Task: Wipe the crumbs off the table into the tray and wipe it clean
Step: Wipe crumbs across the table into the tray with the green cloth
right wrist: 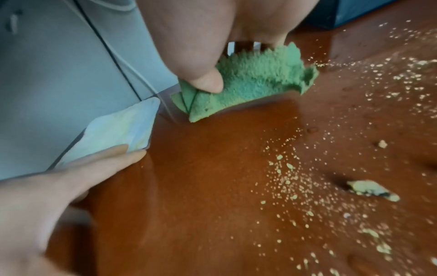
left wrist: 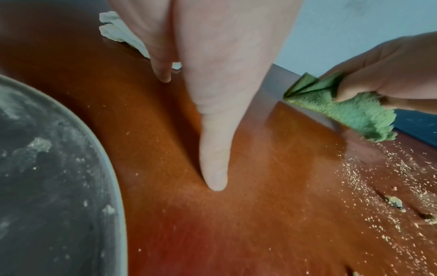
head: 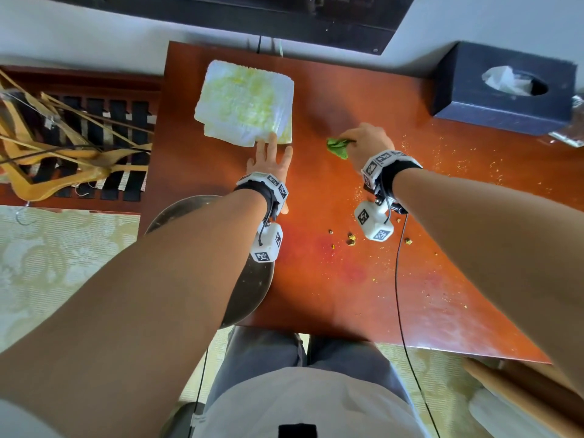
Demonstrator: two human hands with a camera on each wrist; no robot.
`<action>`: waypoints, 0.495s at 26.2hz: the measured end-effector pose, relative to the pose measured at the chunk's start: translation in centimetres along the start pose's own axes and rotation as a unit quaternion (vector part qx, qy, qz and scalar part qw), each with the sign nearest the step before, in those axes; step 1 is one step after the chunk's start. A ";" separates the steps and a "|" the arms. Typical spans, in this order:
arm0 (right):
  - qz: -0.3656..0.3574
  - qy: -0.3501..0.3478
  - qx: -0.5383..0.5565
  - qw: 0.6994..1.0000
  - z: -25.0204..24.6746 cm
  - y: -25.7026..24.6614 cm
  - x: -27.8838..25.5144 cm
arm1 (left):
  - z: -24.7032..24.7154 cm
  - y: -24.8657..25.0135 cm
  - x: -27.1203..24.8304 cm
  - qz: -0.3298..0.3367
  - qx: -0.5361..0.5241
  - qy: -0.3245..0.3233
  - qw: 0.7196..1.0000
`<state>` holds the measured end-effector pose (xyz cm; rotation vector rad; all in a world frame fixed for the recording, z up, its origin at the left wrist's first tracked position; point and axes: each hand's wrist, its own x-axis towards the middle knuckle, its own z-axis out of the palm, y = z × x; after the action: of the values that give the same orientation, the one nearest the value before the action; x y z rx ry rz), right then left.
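The round metal tray (head: 252,289) is mostly hidden under the left forearm in the head view, showing only a dull grey arc at the near left corner of the table (head: 331,295); the left wrist view cuts it off too, showing a curved rim and a dusty, smeared inside with pale bits stuck to it. The right hand (head: 368,143) bunches a green cloth (head: 337,147), thumb and curled fingers clamped on it; how much cloth lies inside the fist cannot be seen. The cloth is fuzzy, with a stitched edge, and its loose end sticks out toward the left hand (head: 268,159), low over the wood beyond the tray and to its right. Whether it touches the wood is hard to tell. The left hand lies flat with straight, spread fingers on the table, just beyond the tray, fingertips at the near edge of a white folded paper towel (head: 245,102) stained yellow-green. The tabletop is glossy red-brown wood. Crumbs (head: 350,240), fine yellow specks and a few bigger lumps, lie scattered to the right of the tray. A dark blue tissue box (head: 467,99) stands at the far right corner.
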<state>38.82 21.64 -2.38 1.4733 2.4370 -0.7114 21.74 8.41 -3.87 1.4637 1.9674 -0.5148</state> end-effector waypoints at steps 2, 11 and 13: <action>0.009 -0.017 -0.019 1.000 1.0 0.9 0.3 | 0.0 0.2 0.1 -0.002 0.003 0.000 1.000; -0.060 -0.149 -0.116 0.980 1.6 3.0 -4.9 | 0.2 1.7 0.9 -0.044 0.046 0.037 0.997; -0.071 -0.169 -0.119 0.976 2.4 3.2 -6.2 | -0.2 2.4 0.8 -0.059 0.056 0.043 0.996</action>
<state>44.47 16.89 -2.81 1.0062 2.2823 -0.6121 23.82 9.88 -4.17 1.4652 2.1335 -0.6330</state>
